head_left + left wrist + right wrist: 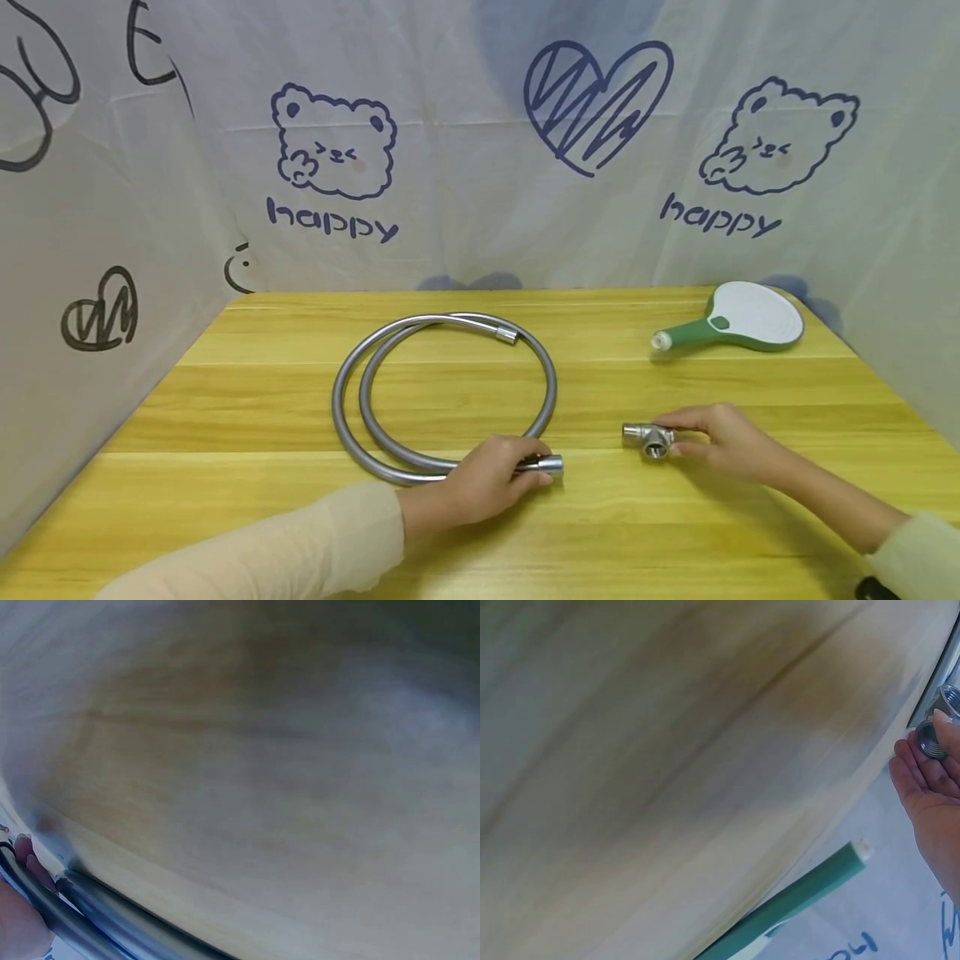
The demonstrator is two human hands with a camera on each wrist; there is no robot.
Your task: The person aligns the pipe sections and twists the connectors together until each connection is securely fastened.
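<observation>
A coiled silver shower hose (551,375) lies on the wooden table, and my left hand (491,479) grips it just behind its near metal end, which sticks out past the fingertips. In the left wrist view two runs of the hose (135,922) pass by the hand (19,922) at the lower left. My right hand (723,442) pinches a metal tee fitting (654,442) between thumb and fingers, one threaded opening facing the head camera. The right wrist view shows the hand (937,802) with the fitting's threaded openings (930,740) at its fingertips.
A green and white shower head (757,312) lies at the back right, its handle pointing left. The hose's other end (506,334) rests on the coil's far side. White cloth with drawings (450,167) hangs behind the table (247,400). A dark object (876,588) shows at the lower right.
</observation>
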